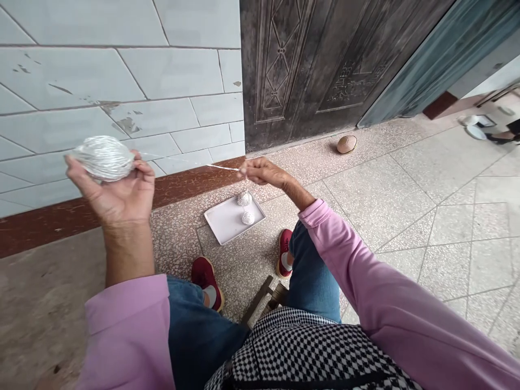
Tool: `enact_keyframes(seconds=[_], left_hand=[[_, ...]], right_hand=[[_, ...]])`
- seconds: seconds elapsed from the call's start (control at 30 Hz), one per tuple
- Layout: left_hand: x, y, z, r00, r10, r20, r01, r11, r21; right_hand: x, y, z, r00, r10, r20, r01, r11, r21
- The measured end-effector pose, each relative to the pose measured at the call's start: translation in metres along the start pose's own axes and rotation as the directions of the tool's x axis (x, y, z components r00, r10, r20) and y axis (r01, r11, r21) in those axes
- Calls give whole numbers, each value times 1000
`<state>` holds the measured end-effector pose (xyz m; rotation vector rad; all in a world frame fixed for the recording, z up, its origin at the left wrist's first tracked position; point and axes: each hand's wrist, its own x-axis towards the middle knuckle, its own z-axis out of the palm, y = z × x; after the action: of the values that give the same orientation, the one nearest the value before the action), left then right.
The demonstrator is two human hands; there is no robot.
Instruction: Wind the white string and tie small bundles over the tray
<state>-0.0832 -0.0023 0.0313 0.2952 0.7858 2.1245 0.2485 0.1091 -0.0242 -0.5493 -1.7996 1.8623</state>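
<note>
My left hand is raised at the left, its fingers and thumb cupped around a large ball of shiny white yarn. From this ball a thin white strand runs across to my right hand, which pinches it between closed fingertips. The strand looks taut, and its middle stretch is faint against the tiles. Below my right hand, a shallow pale tray lies on the floor. Two smaller white yarn balls, a farther one and a nearer one, sit in its right part.
A tiled wall and a dark carved door stand ahead. On the floor by the door lies a round tan object. My red shoes flank the area near the tray, with part of a wooden stool between my legs.
</note>
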Motion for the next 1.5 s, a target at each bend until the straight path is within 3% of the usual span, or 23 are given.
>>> enact_keyframes(seconds=[0.13,0.23,0.33,0.4,0.53,0.6,0.7,0.83,0.93,1.03,1.13,1.3,1.43,1.5], left_hand=[[7,18,-13,998,58,-36,-56,996,68],[8,18,-18,996,91,-8,-90,992,92],[2,8,-16,996,88,28,-91,989,116],[-4,-5,-11,994,50,97,-64,988,142],[-18,-36,-1,977,-44,210,10,987,159],[-24,-49,2,966,-81,246,45,987,152],[-32,-62,5,944,-128,306,82,984,158],[-38,-65,9,929,-127,348,75,984,160],[-36,-56,12,947,-79,312,40,991,129],[-28,-37,12,971,-37,238,16,996,91],[-17,-16,7,988,-25,153,15,998,64],[-6,13,-4,998,58,34,-58,998,-3],[-5,44,-20,989,135,-65,-131,990,57],[-4,66,-33,986,140,-88,-124,977,171]], right_hand=[[-21,-6,-45,985,84,-151,-87,996,-12],[-38,-7,-69,911,163,-380,-230,964,-137],[-49,-9,-76,797,202,-569,-423,859,-287],[-47,-11,-69,791,167,-588,-454,805,-382],[-15,-12,-30,865,-4,-502,-271,838,-473],[8,-12,-1,885,-112,-452,-97,905,-414],[41,-10,44,893,-233,-385,95,934,-344],[66,-1,89,936,-192,-296,112,957,-268],[66,6,107,954,-109,-278,56,980,-191],[57,6,112,962,-114,-246,80,986,-145],[45,3,107,984,-122,-133,110,989,-95],[30,10,92,999,-24,45,27,998,-52],[16,21,71,989,9,149,3,997,-79],[6,23,54,983,22,184,-2,994,-107]])
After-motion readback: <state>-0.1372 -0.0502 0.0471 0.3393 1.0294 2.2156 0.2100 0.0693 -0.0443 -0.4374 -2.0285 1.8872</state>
